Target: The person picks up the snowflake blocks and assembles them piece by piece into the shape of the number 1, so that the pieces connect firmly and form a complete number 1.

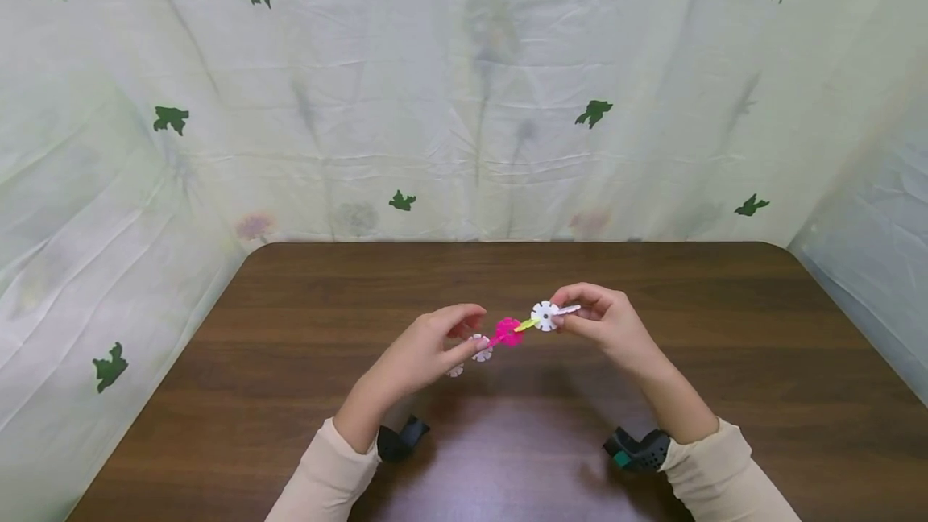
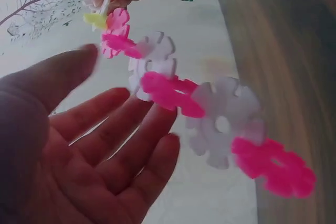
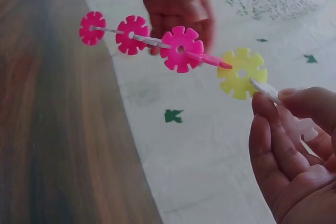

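A chain of slotted plastic snowflake discs runs between the hands above the table. My right hand [image 1: 609, 325] pinches a white disc [image 1: 545, 316] near one end between thumb and fingers. A yellow disc [image 3: 242, 73] comes after it, then pink and white discs by turns, among them a bright pink disc [image 1: 509, 332]. The far end, with a large white disc [image 2: 223, 121] and a pink end disc [image 2: 275, 167], hangs free. Beside the chain my left hand [image 2: 105, 156] is spread, its fingers extended and its fingertips close behind the discs without gripping them.
Under the hands lies a brown wood-grain table [image 1: 326, 288]. A pale curtain [image 1: 435, 103] with green leaf and bird shapes stands behind it and on both sides. Dark wrist straps [image 1: 638, 451] sit under the wrists.
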The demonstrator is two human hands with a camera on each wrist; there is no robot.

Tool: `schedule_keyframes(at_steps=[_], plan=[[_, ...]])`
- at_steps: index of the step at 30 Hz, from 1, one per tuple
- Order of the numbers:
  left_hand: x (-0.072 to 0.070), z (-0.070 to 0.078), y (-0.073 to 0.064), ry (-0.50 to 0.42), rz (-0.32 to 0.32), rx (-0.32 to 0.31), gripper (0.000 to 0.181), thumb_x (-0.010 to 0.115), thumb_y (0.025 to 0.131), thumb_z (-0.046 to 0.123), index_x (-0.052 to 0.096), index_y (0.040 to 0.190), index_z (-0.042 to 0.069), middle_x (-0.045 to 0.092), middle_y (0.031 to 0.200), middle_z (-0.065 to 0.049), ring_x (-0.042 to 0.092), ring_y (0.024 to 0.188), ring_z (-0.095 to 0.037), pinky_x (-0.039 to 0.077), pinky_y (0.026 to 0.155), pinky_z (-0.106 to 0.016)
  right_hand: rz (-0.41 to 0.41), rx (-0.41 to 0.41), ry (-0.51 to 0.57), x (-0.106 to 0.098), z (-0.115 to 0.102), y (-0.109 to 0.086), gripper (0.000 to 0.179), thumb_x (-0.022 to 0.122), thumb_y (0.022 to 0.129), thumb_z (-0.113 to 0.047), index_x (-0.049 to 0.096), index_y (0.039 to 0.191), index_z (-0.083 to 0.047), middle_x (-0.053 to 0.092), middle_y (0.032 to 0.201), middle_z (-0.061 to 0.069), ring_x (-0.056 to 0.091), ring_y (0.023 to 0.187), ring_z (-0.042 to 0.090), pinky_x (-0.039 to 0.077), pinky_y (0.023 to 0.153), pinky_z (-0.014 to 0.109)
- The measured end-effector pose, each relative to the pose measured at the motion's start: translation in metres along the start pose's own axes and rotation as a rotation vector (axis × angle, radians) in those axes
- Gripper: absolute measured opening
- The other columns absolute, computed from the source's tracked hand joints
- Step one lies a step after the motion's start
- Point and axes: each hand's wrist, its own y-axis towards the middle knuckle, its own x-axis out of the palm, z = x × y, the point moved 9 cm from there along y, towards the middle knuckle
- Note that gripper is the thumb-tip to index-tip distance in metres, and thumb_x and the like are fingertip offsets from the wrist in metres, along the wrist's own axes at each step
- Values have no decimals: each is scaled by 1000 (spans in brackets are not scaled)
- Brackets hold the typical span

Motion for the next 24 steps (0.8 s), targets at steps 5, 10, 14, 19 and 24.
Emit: schedule_keyframes(at_steps=[5, 10, 14, 19, 24], plan=[[12, -3, 1, -24, -86, -20, 27, 61, 85, 9, 57, 111, 5, 61, 85, 4, 57, 73, -6, 48, 68, -23, 8, -6, -17, -5, 0, 0, 20, 62, 80, 6, 55, 97, 12, 60, 87, 7, 61, 72, 17, 51, 66, 30], [24, 0, 0, -90, -132, -22, 29, 59, 85, 4, 55, 114, 7, 60, 79, 7, 56, 68, -4, 47, 63, -22, 22, -25, 4, -7, -1, 1, 23, 60, 81, 7, 54, 102, 13, 61, 89, 6, 61, 73, 16, 51, 66, 29], [33, 5, 1, -166, -156, -4, 36, 59, 85, 3, 51, 119, 8, 61, 79, 5, 58, 69, -5, 47, 65, -23, 59, -65, 54, -8, -4, 1, 31, 60, 81, 6, 52, 111, 7, 60, 94, 8, 60, 76, 14, 51, 68, 28], [43, 14, 2, -277, -164, 1, 47, 62, 84, 4, 45, 126, 14, 61, 78, 4, 61, 70, -11, 48, 68, -23, 124, -112, 118, -18, 7, 3, 36, 63, 81, -1, 50, 115, -3, 56, 105, 15, 61, 80, 15, 50, 70, 26], [48, 26, 2, -358, -112, 18, 54, 64, 82, 2, 40, 130, 8, 63, 77, -3, 62, 69, -19, 49, 68, -24, 192, -100, 118, -21, 10, 3, 38, 64, 80, 1, 46, 114, 3, 55, 104, 6, 62, 79, 13, 49, 70, 24]])
